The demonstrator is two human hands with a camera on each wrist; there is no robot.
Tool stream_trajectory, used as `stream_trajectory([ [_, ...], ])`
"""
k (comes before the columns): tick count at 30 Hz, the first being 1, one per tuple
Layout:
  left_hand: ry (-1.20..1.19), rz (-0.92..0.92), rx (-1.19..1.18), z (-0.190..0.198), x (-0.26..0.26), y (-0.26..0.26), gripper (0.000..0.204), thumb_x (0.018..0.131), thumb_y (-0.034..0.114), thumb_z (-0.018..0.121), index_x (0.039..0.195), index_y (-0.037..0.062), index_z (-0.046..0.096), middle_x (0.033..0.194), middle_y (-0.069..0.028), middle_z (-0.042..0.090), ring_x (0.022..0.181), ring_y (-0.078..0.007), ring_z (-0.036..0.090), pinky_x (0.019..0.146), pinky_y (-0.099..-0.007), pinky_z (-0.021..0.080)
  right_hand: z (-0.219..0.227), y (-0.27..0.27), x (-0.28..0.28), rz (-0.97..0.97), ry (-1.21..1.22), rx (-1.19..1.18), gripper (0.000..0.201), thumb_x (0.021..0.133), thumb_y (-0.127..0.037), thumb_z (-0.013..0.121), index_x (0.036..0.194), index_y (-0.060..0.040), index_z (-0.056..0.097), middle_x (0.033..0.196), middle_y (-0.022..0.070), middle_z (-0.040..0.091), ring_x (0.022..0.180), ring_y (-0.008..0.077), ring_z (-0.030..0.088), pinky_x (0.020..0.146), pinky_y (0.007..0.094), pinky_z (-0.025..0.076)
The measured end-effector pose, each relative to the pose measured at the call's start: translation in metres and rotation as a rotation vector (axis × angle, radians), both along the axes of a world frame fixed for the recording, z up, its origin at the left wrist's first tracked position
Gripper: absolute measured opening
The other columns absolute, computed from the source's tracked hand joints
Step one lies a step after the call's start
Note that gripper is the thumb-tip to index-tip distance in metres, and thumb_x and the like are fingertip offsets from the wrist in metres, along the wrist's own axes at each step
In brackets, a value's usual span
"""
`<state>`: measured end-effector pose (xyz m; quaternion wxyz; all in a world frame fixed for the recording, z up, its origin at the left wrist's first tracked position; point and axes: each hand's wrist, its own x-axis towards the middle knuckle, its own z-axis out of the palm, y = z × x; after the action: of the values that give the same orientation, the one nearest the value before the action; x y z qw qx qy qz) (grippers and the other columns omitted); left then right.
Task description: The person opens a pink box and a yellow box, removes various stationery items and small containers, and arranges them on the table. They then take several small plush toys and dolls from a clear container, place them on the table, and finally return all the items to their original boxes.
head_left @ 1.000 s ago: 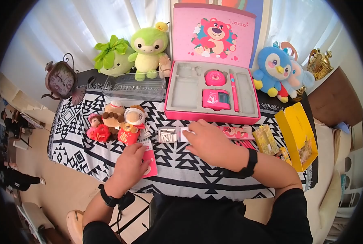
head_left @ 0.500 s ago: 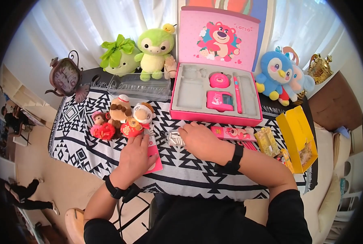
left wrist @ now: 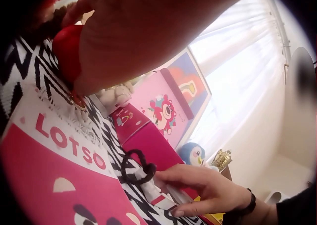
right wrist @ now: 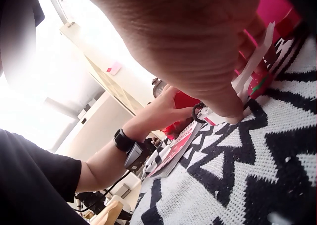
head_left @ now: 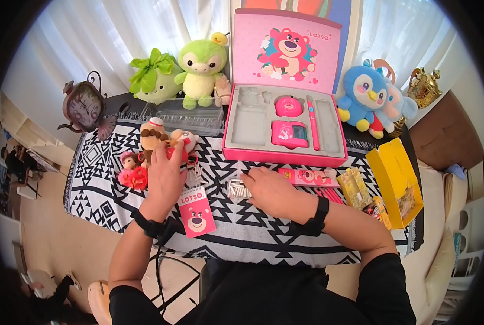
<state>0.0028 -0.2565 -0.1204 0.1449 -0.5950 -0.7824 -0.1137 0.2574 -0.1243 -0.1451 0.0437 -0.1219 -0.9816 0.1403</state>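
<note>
My left hand [head_left: 165, 170] reaches over a plush toy [head_left: 185, 138] with a pale face and a red body, its fingers curled on the red part. In the left wrist view the hand hides most of that red body [left wrist: 68, 51]. Just below lies the pink LOTSO notepad [head_left: 197, 212], flat on the cloth. My right hand [head_left: 274, 190] grips the right end of a small clear box [head_left: 236, 188] of short white sticks. In the right wrist view, a thin pale edge [right wrist: 257, 56] shows between thumb and fingers. More white sticks [head_left: 195, 174] lie loose beside the notepad.
Behind the hands stands an open pink gift box [head_left: 282, 154]. A pink pencil case [head_left: 310, 177] and pink pencils [head_left: 328, 195] lie right of the right hand, then a yellow box [head_left: 391, 179]. Further plush toys [head_left: 152, 132] crowd the left hand. An empty clear tray [head_left: 193, 116] sits behind.
My left hand has left the notepad and moved forward onto the plush toy, which has shifted slightly away. My right hand has moved left and the clear box a little right.
</note>
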Motion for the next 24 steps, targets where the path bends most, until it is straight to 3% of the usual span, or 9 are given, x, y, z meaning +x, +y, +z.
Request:
stream_trajectory([
  [3,0.031,0.063,0.017,-0.006,-0.012,0.007,0.069,0.08,0.005,0.075,0.144,0.0096,0.051,0.129,-0.0203,0.053,0.11,-0.0399,0.06,0.089,-0.0471,0.052,0.0,0.0,0.0,-0.006,0.001,-0.007,0.061,0.081,-0.016,0.077,0.134,0.0047,0.055,0.115,0.0176,0.059,0.107,0.0347,0.059,0.093,0.0433,0.052],
  [6,-0.179,0.151,-0.05,0.004,-0.015,0.007,0.062,0.085,0.004,0.071,0.143,0.0092,0.052,0.122,-0.0189,0.057,0.103,-0.0388,0.063,0.085,-0.0467,0.053,0.003,-0.002,0.001,-0.018,-0.014,-0.018,0.061,0.081,-0.016,0.078,0.134,0.0036,0.055,0.115,0.0172,0.059,0.107,0.0346,0.059,0.092,0.0435,0.052],
  [8,-0.079,0.102,0.023,0.003,-0.024,0.002,0.057,0.087,0.004,0.069,0.141,0.0076,0.053,0.115,-0.0178,0.06,0.101,-0.038,0.064,0.085,-0.0459,0.053,0.005,-0.002,0.001,-0.022,0.032,-0.046,0.047,0.084,-0.007,0.063,0.129,0.0075,0.058,0.112,0.0195,0.061,0.107,0.0351,0.06,0.092,0.0447,0.052],
  [9,-0.039,0.088,0.081,0.002,-0.027,0.0,0.055,0.087,0.004,0.068,0.14,0.0072,0.055,0.114,-0.0179,0.061,0.101,-0.0373,0.064,0.084,-0.0456,0.054,0.005,-0.002,0.002,-0.023,0.031,-0.047,0.047,0.084,-0.007,0.063,0.129,0.0075,0.058,0.112,0.0195,0.061,0.107,0.0351,0.06,0.092,0.0447,0.052],
  [12,0.108,0.119,0.129,0.005,-0.03,-0.004,0.053,0.086,0.003,0.068,0.138,0.0076,0.056,0.114,-0.0175,0.061,0.1,-0.035,0.065,0.081,-0.0448,0.054,0.004,-0.003,0.002,-0.022,0.034,-0.054,0.048,0.084,-0.009,0.064,0.129,0.0072,0.058,0.113,0.0191,0.061,0.108,0.0352,0.06,0.093,0.0446,0.051],
  [14,0.188,0.146,0.083,0.0,-0.03,-0.006,0.052,0.086,0.004,0.068,0.136,0.0087,0.058,0.115,-0.0171,0.061,0.099,-0.0327,0.065,0.079,-0.044,0.054,0.004,-0.003,0.001,-0.038,-0.008,-0.042,0.061,0.081,-0.016,0.078,0.135,0.0028,0.055,0.115,0.0176,0.058,0.106,0.0355,0.059,0.091,0.0441,0.052],
  [16,0.198,0.244,-0.133,-0.011,-0.026,-0.008,0.051,0.085,0.007,0.069,0.135,0.0091,0.058,0.117,-0.0167,0.062,0.1,-0.0321,0.065,0.077,-0.0436,0.055,0.012,-0.003,0.001,-0.03,-0.015,-0.067,0.062,0.08,-0.016,0.079,0.134,0.0031,0.055,0.116,0.0179,0.058,0.107,0.0358,0.059,0.092,0.0441,0.052],
  [21,0.167,0.129,0.046,0.009,0.002,-0.021,0.053,0.081,0.01,0.073,0.133,0.0084,0.06,0.115,-0.0157,0.061,0.096,-0.0326,0.063,0.08,-0.045,0.053,0.009,-0.001,0.008,-0.014,0.019,-0.091,0.065,0.079,-0.017,0.081,0.135,0.004,0.054,0.118,0.0183,0.058,0.109,0.0364,0.058,0.093,0.0444,0.051],
  [24,0.08,0.034,0.098,0.017,0.022,-0.033,0.05,0.081,0.013,0.075,0.128,0.0031,0.062,0.114,-0.0172,0.061,0.1,-0.0351,0.062,0.085,-0.0459,0.052,0.015,-0.002,0.012,-0.024,0.023,-0.098,0.065,0.079,-0.017,0.081,0.134,0.0047,0.054,0.12,0.0181,0.058,0.11,0.0366,0.058,0.094,0.045,0.051],
])
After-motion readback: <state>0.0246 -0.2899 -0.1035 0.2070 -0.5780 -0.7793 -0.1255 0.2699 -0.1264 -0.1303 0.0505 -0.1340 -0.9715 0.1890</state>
